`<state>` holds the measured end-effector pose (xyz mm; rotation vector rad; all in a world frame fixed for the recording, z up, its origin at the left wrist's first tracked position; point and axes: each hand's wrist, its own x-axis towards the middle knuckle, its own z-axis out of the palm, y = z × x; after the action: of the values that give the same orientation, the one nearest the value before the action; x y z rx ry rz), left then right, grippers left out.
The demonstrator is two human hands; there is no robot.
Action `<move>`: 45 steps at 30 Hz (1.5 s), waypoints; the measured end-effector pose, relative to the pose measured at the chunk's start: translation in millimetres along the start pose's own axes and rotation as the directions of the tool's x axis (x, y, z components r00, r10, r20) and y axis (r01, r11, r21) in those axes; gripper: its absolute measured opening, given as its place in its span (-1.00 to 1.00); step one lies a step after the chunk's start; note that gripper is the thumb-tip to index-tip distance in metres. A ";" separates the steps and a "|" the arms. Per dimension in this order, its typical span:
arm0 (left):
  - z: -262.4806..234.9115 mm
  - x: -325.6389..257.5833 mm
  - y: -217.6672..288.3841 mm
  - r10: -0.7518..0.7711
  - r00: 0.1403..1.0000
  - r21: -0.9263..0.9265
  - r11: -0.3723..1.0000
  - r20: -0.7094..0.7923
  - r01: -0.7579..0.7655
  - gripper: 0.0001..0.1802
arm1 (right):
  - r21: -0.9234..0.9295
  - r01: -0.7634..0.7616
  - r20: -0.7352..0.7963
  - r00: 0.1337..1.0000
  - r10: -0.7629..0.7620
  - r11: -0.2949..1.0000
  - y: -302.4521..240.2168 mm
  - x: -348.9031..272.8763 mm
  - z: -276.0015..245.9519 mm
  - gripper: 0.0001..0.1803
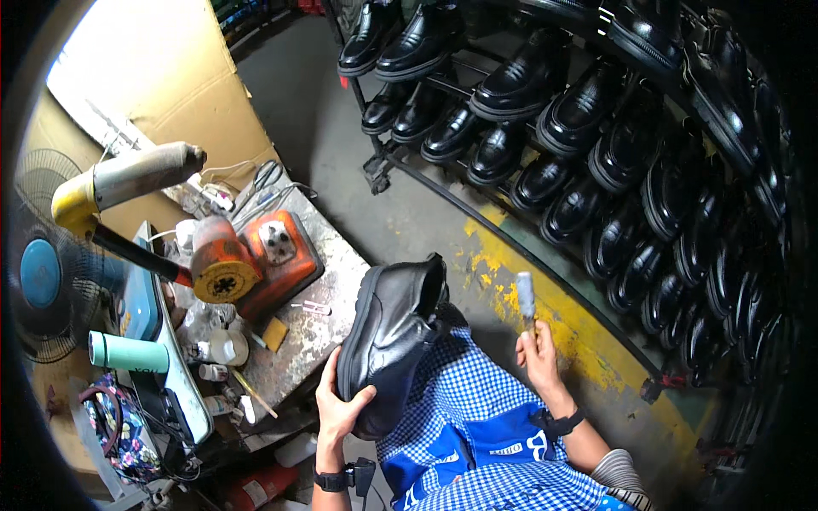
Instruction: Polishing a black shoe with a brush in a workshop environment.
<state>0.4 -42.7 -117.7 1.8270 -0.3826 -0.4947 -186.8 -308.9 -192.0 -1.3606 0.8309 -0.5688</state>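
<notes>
My left hand (339, 400) grips a black leather shoe (388, 311) by its heel end, thumb on the upper and fingers along the sole edge. The shoe is tilted, held over my lap beside the workbench, with its opening at the upper right. Off to the right, my right hand (538, 362) is closed around a short tool with a thick, pale grey rounded end (526, 294) pointing up. That end is apart from the shoe. What kind of tool it is, I cannot tell.
A worn workbench (341, 264) carries an orange machine (285, 251) with a jointed arm and tubular head (149, 175). A mint-green flask (128, 352), a yellow block (274, 334) and a fan (40, 272) are at left. Racks of black shoes (584, 111) line the right.
</notes>
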 end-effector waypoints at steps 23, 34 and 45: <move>71.4 46.1 -19.7 0.132 0.991 -0.178 0.975 -0.002 -0.130 -0.36 | 0.128 0.197 0.079 0.975 -0.208 0.972 -140.5 105.2 110.4 -0.68; 61.5 30.2 -83.3 0.402 0.905 0.139 0.913 -0.140 -0.384 -0.81 | 0.100 0.294 -0.313 0.916 -0.251 0.950 -186.2 324.9 206.8 -0.40; 64.7 32.0 -70.3 0.303 0.945 0.114 0.950 -0.125 -0.290 -0.84 | 0.272 0.189 -0.203 0.970 -0.136 0.943 -238.3 388.4 191.0 -0.47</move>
<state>-4.4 -90.3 -206.4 1.8419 -0.5809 -0.1390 224.4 -528.7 -28.4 -1.1235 0.7497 -0.9197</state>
